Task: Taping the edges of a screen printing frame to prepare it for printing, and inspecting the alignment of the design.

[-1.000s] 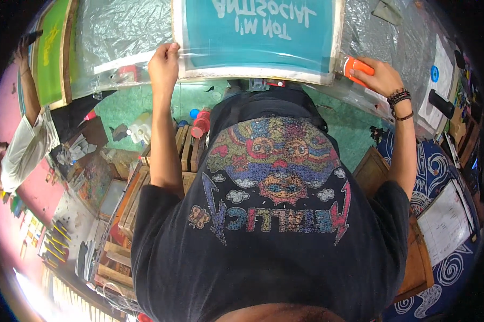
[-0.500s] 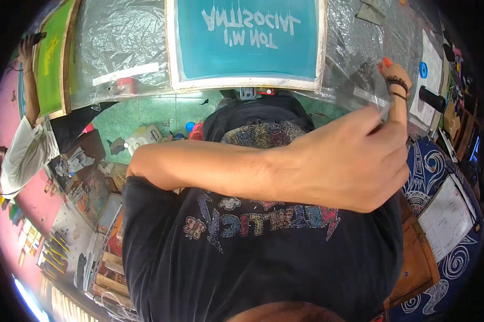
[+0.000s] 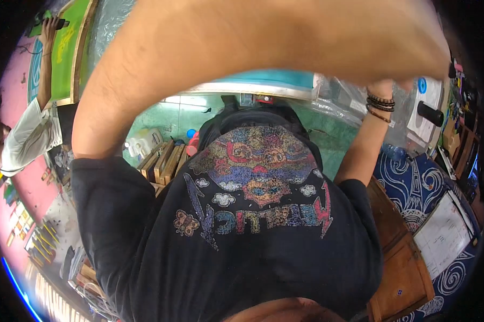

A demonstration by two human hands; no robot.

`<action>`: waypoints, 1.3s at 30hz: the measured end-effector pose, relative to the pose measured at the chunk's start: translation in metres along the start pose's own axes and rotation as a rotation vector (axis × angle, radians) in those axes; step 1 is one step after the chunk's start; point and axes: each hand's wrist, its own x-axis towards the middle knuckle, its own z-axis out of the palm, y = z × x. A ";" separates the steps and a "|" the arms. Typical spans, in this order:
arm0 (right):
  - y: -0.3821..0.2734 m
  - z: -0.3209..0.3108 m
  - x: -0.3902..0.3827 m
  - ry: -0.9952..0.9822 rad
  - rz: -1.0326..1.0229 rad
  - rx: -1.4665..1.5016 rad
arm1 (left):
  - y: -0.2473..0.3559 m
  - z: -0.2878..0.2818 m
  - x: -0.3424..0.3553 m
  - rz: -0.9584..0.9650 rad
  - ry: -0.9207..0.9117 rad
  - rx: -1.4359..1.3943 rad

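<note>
My left arm sweeps across the top of the view, close to the camera. At its upper right end my left hand (image 3: 408, 45) is blurred and cut off, so its fingers cannot be made out. Below it is my right hand (image 3: 381, 87), with dark beaded bracelets on the wrist. Its fingers are mostly hidden behind the left arm, and whatever they hold does not show. Both hands are over the right side of the plastic-covered table (image 3: 336, 104). The turquoise printing screen (image 3: 269, 77) with a pale frame shows only along its near edge, under my left arm.
A blue ring-shaped roll (image 3: 422, 85) and a black cylinder (image 3: 430, 114) lie at the right. Papers (image 3: 441, 236) rest on blue patterned cloth. At far left another person's hand (image 3: 49, 27) grips a dark tool by a green screen (image 3: 64, 53). Wooden frames (image 3: 164, 163) stand below the table.
My left arm has risen toward the camera and now covers most of the screen. My right hand has drawn nearer to me, and the red-orange thing it held is out of sight.
</note>
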 end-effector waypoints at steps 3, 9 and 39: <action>-0.008 0.054 -0.039 -0.061 -0.128 0.361 | -0.005 0.052 0.001 -0.172 0.071 0.152; -0.148 0.135 -0.054 -0.365 -0.546 0.799 | 0.090 0.102 0.092 -0.472 -0.031 0.711; 0.006 0.171 -0.131 0.017 0.227 0.468 | 0.365 0.308 -0.003 -1.704 1.033 2.113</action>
